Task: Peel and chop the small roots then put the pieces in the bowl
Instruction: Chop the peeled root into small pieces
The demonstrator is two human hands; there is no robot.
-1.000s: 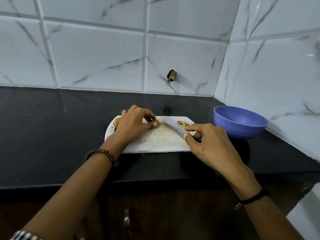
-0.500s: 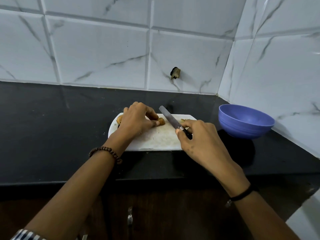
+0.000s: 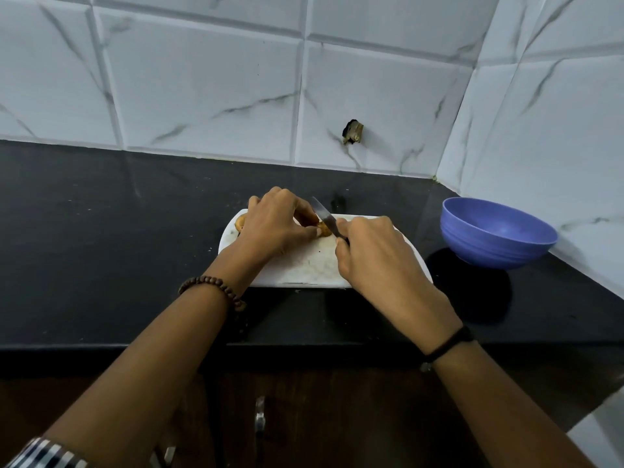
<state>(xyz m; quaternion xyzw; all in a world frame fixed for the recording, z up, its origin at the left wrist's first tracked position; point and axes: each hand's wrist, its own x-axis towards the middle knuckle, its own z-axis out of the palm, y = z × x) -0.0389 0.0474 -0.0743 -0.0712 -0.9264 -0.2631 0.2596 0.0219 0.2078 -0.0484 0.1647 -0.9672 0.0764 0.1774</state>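
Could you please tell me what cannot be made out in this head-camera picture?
Head view:
- knife handle: hidden inside the right hand.
- root by the blade: mostly covered by the left hand; peeled or not, unclear.
- second root at the board's left end: mostly behind the left hand.
- bowl: its near wall hides part of the inside.

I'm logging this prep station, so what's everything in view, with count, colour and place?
small brown roots: two, brown, on the board
white plastic cutting board: one, white, mid-counter
steel-bladed knife: one, grey, blade at the held root
round blue plastic bowl: one, blue, right of board
black stone countertop: one, black, under everything
marble-look wall tiles: several, white, behind and right
left hand: one, pinching a root
right hand: one, gripping the knife
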